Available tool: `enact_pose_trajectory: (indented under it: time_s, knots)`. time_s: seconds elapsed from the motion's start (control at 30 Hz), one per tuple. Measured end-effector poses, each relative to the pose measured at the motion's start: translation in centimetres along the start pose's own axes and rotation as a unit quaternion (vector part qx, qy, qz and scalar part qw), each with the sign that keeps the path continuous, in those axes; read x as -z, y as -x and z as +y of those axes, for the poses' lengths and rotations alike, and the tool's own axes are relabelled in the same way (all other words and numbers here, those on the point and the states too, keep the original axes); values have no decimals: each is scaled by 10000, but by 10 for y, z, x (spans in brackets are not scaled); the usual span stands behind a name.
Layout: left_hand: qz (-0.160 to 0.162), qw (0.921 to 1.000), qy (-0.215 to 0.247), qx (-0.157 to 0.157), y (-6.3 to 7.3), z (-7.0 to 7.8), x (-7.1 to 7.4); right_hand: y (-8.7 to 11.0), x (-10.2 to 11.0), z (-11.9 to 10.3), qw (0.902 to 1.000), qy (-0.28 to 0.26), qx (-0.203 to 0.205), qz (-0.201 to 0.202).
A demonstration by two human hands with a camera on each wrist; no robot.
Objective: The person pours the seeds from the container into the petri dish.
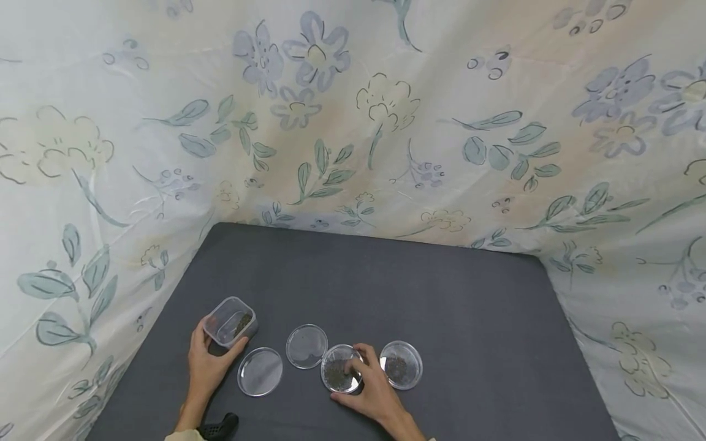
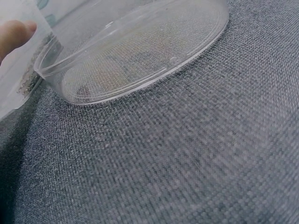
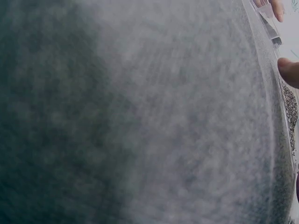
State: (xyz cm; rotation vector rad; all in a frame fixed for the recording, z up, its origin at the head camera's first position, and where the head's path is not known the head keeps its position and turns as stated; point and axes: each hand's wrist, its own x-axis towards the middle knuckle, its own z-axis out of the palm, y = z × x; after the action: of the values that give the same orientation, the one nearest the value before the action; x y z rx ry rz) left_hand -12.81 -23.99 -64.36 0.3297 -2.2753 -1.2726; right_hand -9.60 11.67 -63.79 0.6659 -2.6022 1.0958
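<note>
On the left, my left hand [image 1: 208, 366] grips a clear rectangular plastic container [image 1: 222, 320], tilted, with dark granules [image 1: 242, 323] gathered along its right side. The thumb lies along the near wall. Toward the middle, my right hand [image 1: 371, 392] holds a round clear petri dish [image 1: 341, 349] containing dark granules [image 1: 333, 373]. Its thumb is at the near rim, one finger reaches the far right side, and another bends over the granules. In the right wrist view a fingertip [image 3: 288, 71] shows beside the dish's rim, with granules [image 3: 289, 112] below it.
Two clear round dishes without granules, one nearer [image 1: 260, 372] and one farther [image 1: 306, 346], lie between the hands. Another petri dish [image 1: 410, 376] with dark granules stands right of the right hand. Floral cloth [image 1: 353, 122] hangs around the dark grey table [image 1: 485, 306].
</note>
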Motion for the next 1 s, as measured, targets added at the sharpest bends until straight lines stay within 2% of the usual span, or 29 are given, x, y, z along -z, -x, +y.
enact_pose_trajectory:
  time_s: [0.2,0.5,0.77,0.87,1.0]
  knots:
    - [-36,10000,28,-14,-1,2,1,0,0,0,9994,158,320,47]
    - [-56,9999,106,-66,-1,2,1,1,4,-4,9999,119,81,-91]
    - [-40,9998,145,-87,-1,-2,1,4,6,-5,9964,838,120,64]
    - [-28,9999,131,-102,-1,-3,1,2,8,-12,9946,1035,-45,-75]
    - [-40,9998,143,-103,-1,-5,1,-3,13,-26,9909,1183,-428,-469]
